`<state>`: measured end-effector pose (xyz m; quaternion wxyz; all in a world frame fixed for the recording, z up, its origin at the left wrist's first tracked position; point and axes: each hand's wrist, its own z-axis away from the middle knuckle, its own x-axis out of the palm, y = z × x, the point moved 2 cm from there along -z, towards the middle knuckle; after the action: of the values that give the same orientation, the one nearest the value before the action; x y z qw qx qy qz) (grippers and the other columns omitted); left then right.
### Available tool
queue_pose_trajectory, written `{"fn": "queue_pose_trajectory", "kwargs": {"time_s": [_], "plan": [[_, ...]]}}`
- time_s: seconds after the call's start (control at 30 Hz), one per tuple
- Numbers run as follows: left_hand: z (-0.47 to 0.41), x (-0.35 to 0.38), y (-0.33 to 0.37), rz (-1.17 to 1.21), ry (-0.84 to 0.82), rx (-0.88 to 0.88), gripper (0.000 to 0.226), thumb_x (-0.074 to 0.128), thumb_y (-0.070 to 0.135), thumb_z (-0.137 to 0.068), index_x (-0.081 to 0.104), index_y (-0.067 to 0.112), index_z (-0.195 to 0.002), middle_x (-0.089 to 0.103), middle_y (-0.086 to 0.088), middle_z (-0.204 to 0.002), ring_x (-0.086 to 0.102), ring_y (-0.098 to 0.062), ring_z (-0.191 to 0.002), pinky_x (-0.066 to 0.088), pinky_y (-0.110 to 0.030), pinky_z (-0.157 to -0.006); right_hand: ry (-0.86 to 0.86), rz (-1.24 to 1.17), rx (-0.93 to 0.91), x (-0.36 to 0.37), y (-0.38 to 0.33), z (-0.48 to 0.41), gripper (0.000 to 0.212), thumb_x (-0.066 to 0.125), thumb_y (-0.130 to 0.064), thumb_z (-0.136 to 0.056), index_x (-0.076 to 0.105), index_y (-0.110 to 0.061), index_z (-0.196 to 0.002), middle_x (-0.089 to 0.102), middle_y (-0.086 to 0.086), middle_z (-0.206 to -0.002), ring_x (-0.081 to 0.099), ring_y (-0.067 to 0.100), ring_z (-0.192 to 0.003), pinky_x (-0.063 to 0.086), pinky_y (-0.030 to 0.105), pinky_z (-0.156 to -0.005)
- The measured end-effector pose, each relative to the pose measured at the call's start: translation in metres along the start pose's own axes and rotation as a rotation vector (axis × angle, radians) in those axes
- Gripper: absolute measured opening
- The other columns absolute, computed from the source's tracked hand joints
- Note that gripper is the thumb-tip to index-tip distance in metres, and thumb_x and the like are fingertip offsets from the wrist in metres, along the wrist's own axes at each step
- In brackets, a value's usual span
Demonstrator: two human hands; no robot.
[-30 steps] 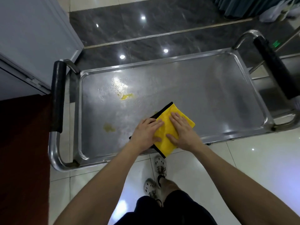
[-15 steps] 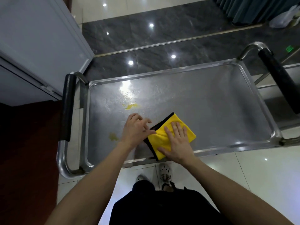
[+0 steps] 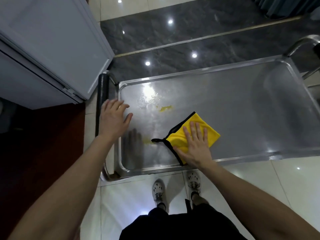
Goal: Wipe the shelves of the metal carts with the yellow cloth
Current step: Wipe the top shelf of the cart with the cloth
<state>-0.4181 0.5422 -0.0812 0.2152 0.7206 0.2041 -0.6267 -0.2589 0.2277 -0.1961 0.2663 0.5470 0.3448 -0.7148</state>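
Note:
The folded yellow cloth, edged in black with a small black loop, lies on the top shelf of the metal cart near its front rim. My right hand presses flat on the cloth with straight fingers. My left hand hovers open with spread fingers over the shelf's left end, beside the black handle grip. A yellow smear marks the shelf behind the cloth. A second, fainter yellow stain sits left of the cloth's loop.
A white cabinet stands close to the cart's left rear corner. Dark red floor lies at the left. The cart's right handle and part of another metal frame show at the right edge. My feet stand on white tiles below the cart.
My left hand has left the cloth and moved left toward the cart's handle end. My right hand stays flat on the cloth.

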Motion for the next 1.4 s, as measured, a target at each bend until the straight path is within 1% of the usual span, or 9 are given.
{"fn": "queue_pose_trajectory", "kwargs": {"time_s": [0.13, 0.23, 0.53, 0.67, 0.8, 0.93, 1.13, 1.27, 1.4], "plan": [[-0.001, -0.010, -0.041, -0.051, -0.089, -0.136, 0.063, 0.040, 0.065, -0.109, 0.042, 0.035, -0.164, 0.018, -0.005, -0.181, 0.000, -0.028, -0.169, -0.005, -0.060, -0.134, 0.013, 0.017, -0.023, 0.010, -0.034, -0.008, 0.102, 0.030, -0.086, -0.096, 0.002, -0.024, -0.172, -0.016, 0.012, -0.177, -0.019, 0.031, -0.163, 0.002, 0.064, -0.129], [-0.002, -0.009, -0.053, 0.118, -0.150, -0.215, 0.070, 0.037, 0.065, -0.109, 0.024, 0.036, -0.172, -0.006, 0.002, -0.183, -0.015, -0.025, -0.168, 0.002, -0.061, -0.135, 0.027, 0.031, -0.066, 0.020, -0.064, -0.013, 0.101, 0.030, -0.087, -0.097, 0.001, -0.025, -0.172, -0.015, 0.012, -0.178, -0.017, 0.033, -0.164, 0.003, 0.066, -0.129], [0.008, -0.016, -0.069, 0.352, -0.027, -0.349, 0.067, 0.043, 0.021, -0.113, 0.016, 0.017, -0.174, 0.000, -0.008, -0.183, 0.002, -0.027, -0.169, 0.021, -0.047, -0.135, 0.042, 0.023, -0.332, 0.043, -0.199, -0.069, 0.103, 0.030, -0.095, -0.089, 0.016, -0.033, -0.171, -0.007, 0.012, -0.179, -0.010, 0.036, -0.165, 0.008, 0.069, -0.126], [0.009, -0.015, -0.071, 0.373, 0.001, -0.404, 0.067, 0.042, 0.020, -0.113, 0.016, 0.014, -0.174, 0.011, -0.009, -0.182, 0.029, -0.030, -0.161, 0.042, -0.046, -0.120, 0.022, 0.041, -0.285, 0.026, -0.224, -0.165, 0.102, 0.029, -0.097, -0.085, 0.020, -0.040, -0.169, -0.004, 0.009, -0.179, -0.010, 0.032, -0.165, 0.001, 0.067, -0.127], [0.006, -0.011, -0.075, 0.349, 0.031, -0.386, 0.069, 0.045, 0.015, -0.110, 0.019, 0.013, -0.173, 0.013, -0.008, -0.182, 0.035, -0.030, -0.157, 0.041, -0.043, -0.120, -0.026, 0.028, -0.188, 0.007, -0.239, -0.274, 0.106, 0.021, -0.099, -0.081, 0.017, -0.041, -0.169, -0.006, 0.008, -0.179, -0.014, 0.031, -0.164, -0.009, 0.066, -0.127], [0.002, -0.008, -0.075, 0.326, 0.035, -0.375, 0.071, 0.046, 0.011, -0.108, 0.019, 0.012, -0.173, 0.014, -0.010, -0.181, 0.034, -0.032, -0.158, 0.040, -0.043, -0.121, 0.006, 0.043, -0.214, 0.007, -0.241, -0.311, 0.104, 0.017, -0.098, -0.082, 0.022, -0.039, -0.169, -0.005, 0.007, -0.179, -0.013, 0.030, -0.165, -0.009, 0.066, -0.127], [-0.008, -0.006, -0.076, 0.313, 0.002, -0.376, 0.072, 0.045, 0.011, -0.107, 0.017, 0.010, -0.173, 0.014, -0.015, -0.181, 0.031, -0.034, -0.161, 0.037, -0.043, -0.125, 0.013, 0.014, -0.369, 0.031, -0.245, -0.215, 0.094, 0.016, -0.090, -0.093, 0.027, -0.034, -0.168, 0.005, 0.009, -0.179, -0.004, 0.031, -0.165, 0.001, 0.068, -0.127], [-0.009, -0.008, -0.070, 0.302, -0.042, -0.393, 0.075, 0.045, 0.013, -0.105, 0.015, 0.010, -0.173, 0.012, -0.015, -0.181, 0.032, -0.038, -0.159, 0.040, -0.048, -0.122, 0.035, 0.010, -0.465, 0.057, -0.248, -0.095, 0.093, 0.028, -0.085, -0.098, 0.021, -0.028, -0.171, 0.000, 0.013, -0.179, -0.007, 0.037, -0.165, 0.006, 0.072, -0.125], [-0.011, -0.012, -0.069, 0.238, -0.099, -0.375, 0.082, 0.057, 0.026, -0.108, 0.011, 0.010, -0.173, 0.010, -0.017, -0.181, 0.033, -0.039, -0.159, 0.043, -0.049, -0.120, -0.010, 0.012, -0.490, 0.060, -0.240, -0.033, 0.089, 0.034, -0.082, -0.099, 0.019, -0.032, -0.171, -0.005, 0.009, -0.179, -0.009, 0.034, -0.165, 0.006, 0.071, -0.126]]}}
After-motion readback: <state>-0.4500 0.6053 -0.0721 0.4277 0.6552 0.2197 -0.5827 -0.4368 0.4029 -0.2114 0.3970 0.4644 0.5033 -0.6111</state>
